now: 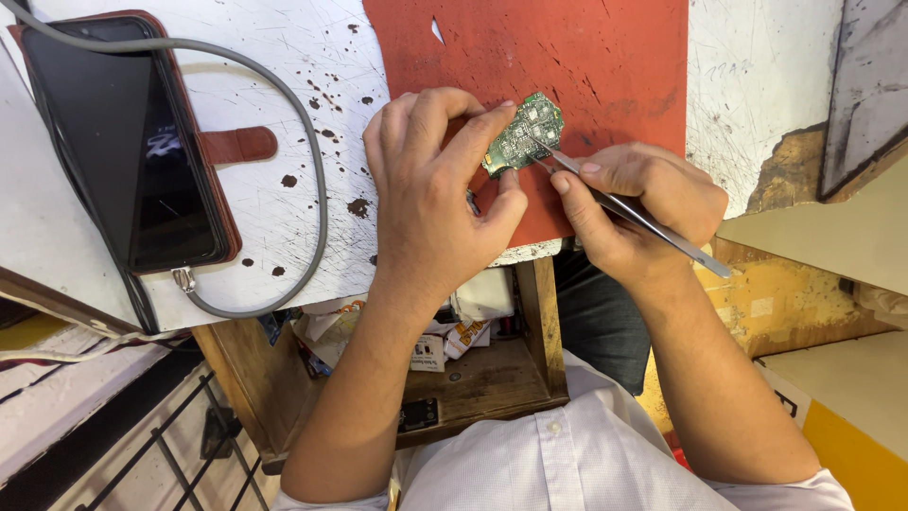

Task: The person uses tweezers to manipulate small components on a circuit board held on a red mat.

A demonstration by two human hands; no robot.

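My left hand [433,189] pinches a small green circuit board [523,134] between thumb and forefinger, holding it tilted just above a red mat [586,57]. My right hand [636,210] grips metal tweezers [624,203] like a pen. Their tips touch the board's lower right edge.
A black phone in a brown flip case [132,142] lies at the left on the scratched, spotted white tabletop [284,104], with a grey cable [317,180] looping from its lower end. An open wooden drawer [473,378] holding papers and small packets sits under the table edge.
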